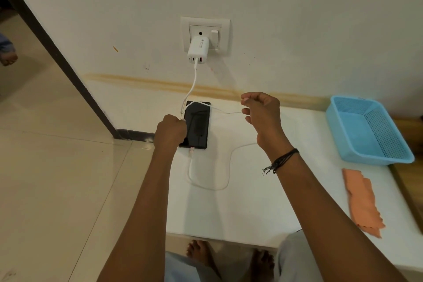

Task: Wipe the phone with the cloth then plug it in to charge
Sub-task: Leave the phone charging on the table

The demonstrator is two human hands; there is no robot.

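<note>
My left hand (170, 130) and right hand (261, 111) pinch the limp, light cable (194, 82) at twelve o'clock; the phone (196, 125) looks slick.

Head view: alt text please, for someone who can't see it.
Both hands, left and right, hold a white cable running from a wall charger to a black phone on a white table. An orange cloth and blue basket sit to the right.

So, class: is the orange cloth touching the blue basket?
Apart. The head view shows bare white tabletop between the orange cloth and the blue basket.
</note>
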